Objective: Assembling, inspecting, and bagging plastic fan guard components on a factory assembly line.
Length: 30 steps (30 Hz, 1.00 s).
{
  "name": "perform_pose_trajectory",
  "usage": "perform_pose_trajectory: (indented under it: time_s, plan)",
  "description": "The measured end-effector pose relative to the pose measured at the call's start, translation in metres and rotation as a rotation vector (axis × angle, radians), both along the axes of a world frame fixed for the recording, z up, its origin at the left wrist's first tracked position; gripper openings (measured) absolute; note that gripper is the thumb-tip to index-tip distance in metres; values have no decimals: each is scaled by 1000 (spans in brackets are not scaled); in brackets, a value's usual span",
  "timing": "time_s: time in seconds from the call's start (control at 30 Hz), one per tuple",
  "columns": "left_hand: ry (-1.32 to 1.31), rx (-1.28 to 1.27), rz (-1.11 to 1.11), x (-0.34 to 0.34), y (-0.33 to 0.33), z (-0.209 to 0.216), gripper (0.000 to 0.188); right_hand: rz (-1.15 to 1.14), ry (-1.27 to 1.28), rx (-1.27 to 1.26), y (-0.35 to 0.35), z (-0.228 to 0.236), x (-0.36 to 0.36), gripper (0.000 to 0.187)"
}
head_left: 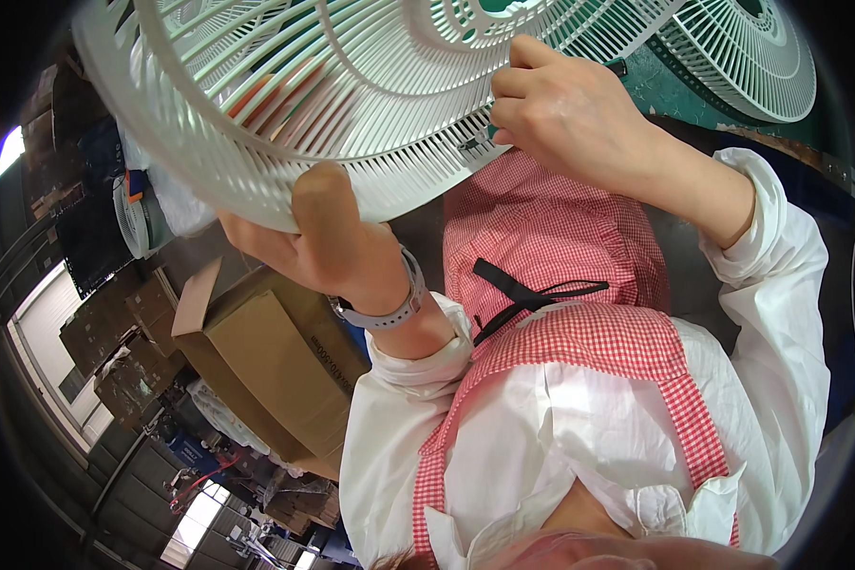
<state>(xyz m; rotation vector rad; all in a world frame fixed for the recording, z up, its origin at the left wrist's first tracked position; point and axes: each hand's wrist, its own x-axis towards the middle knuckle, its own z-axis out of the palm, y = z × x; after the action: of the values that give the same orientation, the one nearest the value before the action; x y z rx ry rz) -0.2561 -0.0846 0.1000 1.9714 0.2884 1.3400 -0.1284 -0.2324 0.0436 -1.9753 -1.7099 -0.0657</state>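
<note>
A large white plastic fan grille (389, 180) with many thin ribs fills the top of the view, tilted on edge. My left hand (323, 233), with a light watch strap at its wrist, is closed around the grille's lower left rim, thumb on the near side. My right hand (570, 109) is closed in a pinch at the rim farther right. Its curled fingers hide most of what they hold; a small dark tip shows below them. Beside those fingers, a small dark clip-like part (475, 144) sits on the rim.
Another white fan grille (746, 57) lies on the green work surface (636, 95) at the upper right. To my left stands an open cardboard box (275, 351). Stacked brown cartons (114, 332) are farther off, with a further white grille (133, 218) near them.
</note>
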Motion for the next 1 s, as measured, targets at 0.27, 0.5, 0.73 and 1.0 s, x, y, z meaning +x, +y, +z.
perform_pose_trajectory:
  time_s: [0.27,0.5,0.73,1.0]
  plan:
    - [12,15,0,0,1,2,50,16,-109,90,6,9,9,13]
    - [24,29,8,0,2,0,49,16,5,21,-10,-2,7,8]
    - [38,52,10,0,3,2,48,10,7,-6,-8,1,2,15]
    - [77,90,14,-4,7,4,46,-8,-22,32,-2,-6,2,13]
